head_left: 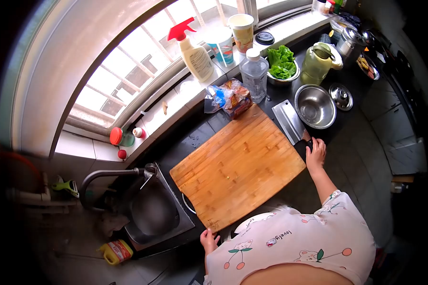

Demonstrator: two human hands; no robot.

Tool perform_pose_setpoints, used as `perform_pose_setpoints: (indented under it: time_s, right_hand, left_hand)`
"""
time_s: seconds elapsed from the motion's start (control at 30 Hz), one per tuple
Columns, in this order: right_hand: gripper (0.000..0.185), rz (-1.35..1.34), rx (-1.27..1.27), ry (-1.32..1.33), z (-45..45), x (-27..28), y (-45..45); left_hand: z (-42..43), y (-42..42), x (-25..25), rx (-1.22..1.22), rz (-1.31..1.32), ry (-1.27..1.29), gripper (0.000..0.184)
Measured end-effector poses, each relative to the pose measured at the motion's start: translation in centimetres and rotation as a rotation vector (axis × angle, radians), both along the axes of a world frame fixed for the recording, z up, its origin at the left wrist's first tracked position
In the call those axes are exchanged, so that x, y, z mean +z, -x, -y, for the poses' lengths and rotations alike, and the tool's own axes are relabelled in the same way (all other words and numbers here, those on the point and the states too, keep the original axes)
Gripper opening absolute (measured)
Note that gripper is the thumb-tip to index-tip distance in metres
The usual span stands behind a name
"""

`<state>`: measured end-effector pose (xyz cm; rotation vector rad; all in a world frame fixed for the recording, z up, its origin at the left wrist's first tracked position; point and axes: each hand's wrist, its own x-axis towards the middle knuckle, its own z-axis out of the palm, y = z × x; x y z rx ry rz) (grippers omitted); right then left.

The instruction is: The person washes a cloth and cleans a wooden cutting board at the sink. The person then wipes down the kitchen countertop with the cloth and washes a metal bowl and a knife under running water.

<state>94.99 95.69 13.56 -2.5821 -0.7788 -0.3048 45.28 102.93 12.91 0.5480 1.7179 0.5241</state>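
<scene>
A bamboo cutting board [238, 166] lies at an angle on the dark counter, with a small crumb near its middle. My left hand [209, 241] is at its near left corner, fingers bent and closed against the edge; the underside of the grip is hidden. To the right of the board a cleaver [288, 121] lies flat, its wide blade pointing away from me. Thumb and fingers of my right hand [316, 154] close around the end of its dark handle. Beyond the handle stands a steel bowl [315, 107], with nothing visible inside.
A sink [154, 213] with a faucet [95, 173] is at left. Behind the board stand a bread bag [233, 97], a clear bottle [254, 76], a bowl of lettuce [282, 64] and a green pitcher [316, 64]. A spray bottle [195, 59] and cups line the windowsill.
</scene>
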Motion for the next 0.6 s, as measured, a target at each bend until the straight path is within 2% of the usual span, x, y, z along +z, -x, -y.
perform_pose_setpoints:
  time_s: [0.13,0.23,0.27,0.3,0.37,0.43,0.5,0.57,0.6]
  right_hand:
    - [0.024,-0.088,0.267,-0.119,0.7,-0.6,2.0]
    - [0.021,-0.32,0.166,-0.123,0.1,-0.9,3.0]
    - [0.022,-0.465,0.117,-0.139,-0.5,-0.3,3.3]
    - [0.024,-0.399,0.127,-0.124,-0.1,-2.0,2.9]
    - [0.027,-0.419,0.131,-0.06,-0.6,-2.0,1.9]
    - [0.032,-0.52,0.123,0.185,-0.9,-2.7,0.1]
    - [0.039,-0.805,0.204,0.076,-0.7,-6.4,-2.6]
    - [0.039,-1.133,0.262,-0.122,-1.0,-4.2,-1.8]
    - [0.036,-1.171,0.311,-0.14,-1.2,-2.4,-1.0]
  left_hand:
    - [0.5,-0.5,-0.6,0.111,0.111,-0.054,0.031]
    - [-0.1,-0.6,-0.9,0.188,0.225,-0.032,0.031]
    - [-0.1,-1.0,-1.2,0.192,0.169,-0.064,0.033]
    - [-0.2,-1.2,-1.3,0.188,0.146,-0.047,0.033]
    - [-0.3,-1.1,-1.2,0.199,0.095,-0.018,0.034]
    - [-0.6,-2.0,0.7,0.165,-0.001,-0.097,0.038]
    - [-1.3,-1.6,2.7,0.069,-0.067,-0.118,0.041]
    - [-1.9,-1.4,3.8,-0.023,-0.111,-0.235,0.045]
    - [-2.1,-1.3,3.9,-0.042,-0.128,-0.262,0.05]
